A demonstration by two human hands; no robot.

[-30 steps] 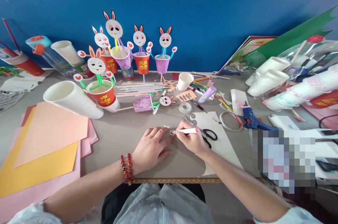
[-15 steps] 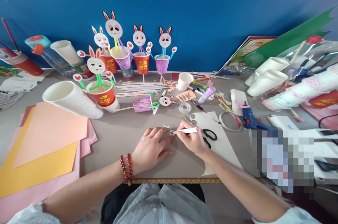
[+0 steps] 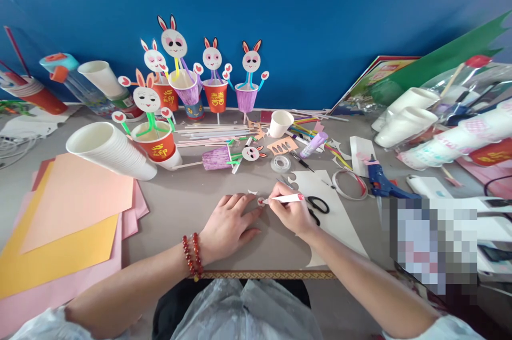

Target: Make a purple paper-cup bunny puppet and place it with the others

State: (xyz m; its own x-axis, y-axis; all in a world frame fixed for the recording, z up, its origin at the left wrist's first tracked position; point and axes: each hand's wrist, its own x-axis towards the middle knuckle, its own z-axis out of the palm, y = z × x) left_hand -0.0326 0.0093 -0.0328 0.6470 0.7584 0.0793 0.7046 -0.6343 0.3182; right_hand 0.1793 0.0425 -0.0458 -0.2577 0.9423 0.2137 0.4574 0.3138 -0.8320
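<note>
My right hand (image 3: 291,211) is closed around a white marker (image 3: 288,198) with a red end. The marker's tip rests on a small white paper circle (image 3: 261,202) that bears a red mark. Flat on the table lies my left hand (image 3: 231,225), fingers stretched out, the fingertips at the circle's left edge. Black-handled scissors (image 3: 319,204) lie just right of my right hand, partly hidden by it, on a cut white sheet (image 3: 340,228). A white paper scrap (image 3: 252,191) is beyond my left fingertips.
Several rabbit-faced cup figures (image 3: 216,95) stand along the blue wall; one purple cup figure (image 3: 216,158) lies on its side. Coloured paper (image 3: 76,201) and stacked white cups (image 3: 110,150) are at left. A tape roll (image 3: 280,163), glue gun (image 3: 384,180) and wide tape ring (image 3: 349,184) lie to the right.
Both hands keep nearly the same place, with the marker still at the paper circle. The red mark on the circle shows a little more. The whole view has shifted very slightly.
</note>
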